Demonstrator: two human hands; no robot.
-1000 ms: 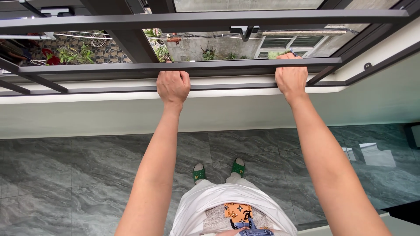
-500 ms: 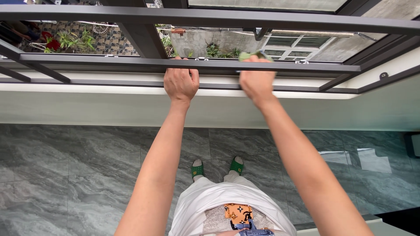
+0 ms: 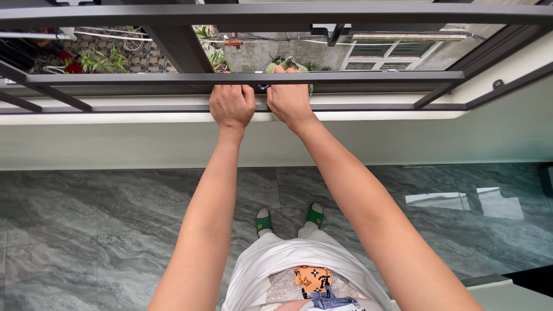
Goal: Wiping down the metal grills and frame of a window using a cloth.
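A dark grey metal window bar [image 3: 374, 76] runs across the open window frame. My left hand [image 3: 231, 105] grips this bar from below, fingers curled over it. My right hand [image 3: 289, 99] sits right beside it, pressing a green cloth [image 3: 291, 65] against the bar. The cloth's edge sticks out above the bar behind my fingers. The two hands are almost touching.
A white sill [image 3: 115, 118] lies under the bars, above a pale wall [image 3: 103, 147]. Grey marbled floor tiles [image 3: 86, 230] lie below, with my feet in green slippers [image 3: 262, 223]. Outside, plants [image 3: 98, 59] and a neighbouring wall show through the bars.
My right hand with the cloth has slid left along the bar, from far right to next to my left hand. The left hand has kept its grip.
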